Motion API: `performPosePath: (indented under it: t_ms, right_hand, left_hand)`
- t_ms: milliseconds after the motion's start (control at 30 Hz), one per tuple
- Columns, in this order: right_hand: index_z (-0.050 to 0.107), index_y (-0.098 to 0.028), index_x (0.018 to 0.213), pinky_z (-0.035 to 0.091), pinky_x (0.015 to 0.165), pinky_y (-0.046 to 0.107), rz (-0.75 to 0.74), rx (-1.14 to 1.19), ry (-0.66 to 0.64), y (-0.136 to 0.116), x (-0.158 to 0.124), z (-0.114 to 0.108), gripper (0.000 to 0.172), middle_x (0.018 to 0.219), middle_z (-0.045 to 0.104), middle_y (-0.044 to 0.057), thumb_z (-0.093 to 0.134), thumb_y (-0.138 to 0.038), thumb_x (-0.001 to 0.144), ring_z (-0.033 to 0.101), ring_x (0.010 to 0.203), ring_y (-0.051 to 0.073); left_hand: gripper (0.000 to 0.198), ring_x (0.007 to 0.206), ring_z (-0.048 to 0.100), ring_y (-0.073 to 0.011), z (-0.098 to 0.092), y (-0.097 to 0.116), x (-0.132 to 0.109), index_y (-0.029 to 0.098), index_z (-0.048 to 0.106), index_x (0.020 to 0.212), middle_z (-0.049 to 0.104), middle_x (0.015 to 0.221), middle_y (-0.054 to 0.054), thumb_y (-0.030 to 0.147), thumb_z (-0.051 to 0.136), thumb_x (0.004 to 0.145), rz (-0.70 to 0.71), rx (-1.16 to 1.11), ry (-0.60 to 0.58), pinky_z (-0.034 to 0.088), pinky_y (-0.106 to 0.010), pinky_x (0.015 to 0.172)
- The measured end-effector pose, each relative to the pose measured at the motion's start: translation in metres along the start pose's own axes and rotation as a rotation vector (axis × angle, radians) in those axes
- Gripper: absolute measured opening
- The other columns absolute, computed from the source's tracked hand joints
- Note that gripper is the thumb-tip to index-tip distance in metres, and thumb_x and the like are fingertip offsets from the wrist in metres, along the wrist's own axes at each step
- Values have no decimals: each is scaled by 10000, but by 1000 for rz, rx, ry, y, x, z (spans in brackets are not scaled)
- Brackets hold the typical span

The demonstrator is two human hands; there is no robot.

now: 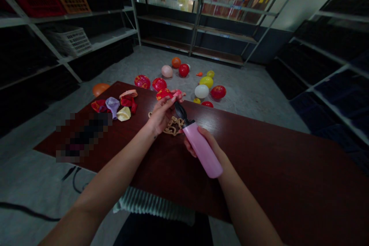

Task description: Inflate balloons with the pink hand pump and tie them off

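Note:
A pink balloon pump [203, 152] with a black nozzle [181, 110] is gripped in my right hand [211, 142], tilted up and to the left. My left hand [164, 111] pinches a limp red balloon [163, 94] with yellow print at the nozzle's tip. Whether the balloon's neck sits over the nozzle is hidden by the fingers. Beneath my hands a tan coiled cord [173, 127] lies on the table. To the left rest several uninflated balloons, among them a lilac one [113, 105], a pale yellow one [124, 114] and a peach one [128, 93].
The dark brown table [276, 169] spans the foreground. A blurred-out dark item [88, 134] lies at its left end. Beyond it, inflated balloons, including a white one [201, 91], dot the grey floor [245, 92]. Metal shelves [196, 27] with crates [70, 40] line the room.

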State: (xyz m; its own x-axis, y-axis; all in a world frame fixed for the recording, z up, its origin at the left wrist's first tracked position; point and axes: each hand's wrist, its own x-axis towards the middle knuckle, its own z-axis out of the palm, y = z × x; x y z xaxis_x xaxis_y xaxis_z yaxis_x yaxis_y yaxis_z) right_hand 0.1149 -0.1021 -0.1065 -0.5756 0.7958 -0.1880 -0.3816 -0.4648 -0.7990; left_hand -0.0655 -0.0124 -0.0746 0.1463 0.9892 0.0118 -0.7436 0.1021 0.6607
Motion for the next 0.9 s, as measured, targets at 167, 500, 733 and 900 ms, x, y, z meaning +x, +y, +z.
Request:
performPosePath:
  t_ms: [167,500,733,900]
  right_hand:
    - [651,-131,1205,458,433,207,9,-3,34,-1,-3,3,667,703,680,21,606,-689,841,575,497,111]
    - [680,-132,1164,486,456,218,-21,-89,187,-8,-8,14,613,721,701,43,649,-649,837,597,522,123]
    - [685,-141,1131,478,467,205,-36,-90,203,-8,-9,18,566,723,687,36,631,-635,860,590,532,110]
    - [674,-138,1097,472,455,214,-40,-138,208,-12,-11,18,569,717,675,35,632,-650,853,581,516,110]
  left_hand:
    - [141,845,735,-184,2,0,-3,127,763,1045,771,995,-93,142,753,905,-113,62,-9,584,-262,797]
    - [147,921,742,-234,-7,2,-3,116,775,1003,771,1058,-155,243,731,944,-272,199,-105,560,-254,695]
    - [347,998,732,-245,-6,5,-2,122,771,1057,748,1144,-171,444,665,985,-332,161,-170,548,-229,676]
    - [282,998,730,-260,-9,4,-3,120,763,1082,743,1151,-181,371,674,988,-334,184,-249,555,-253,693]
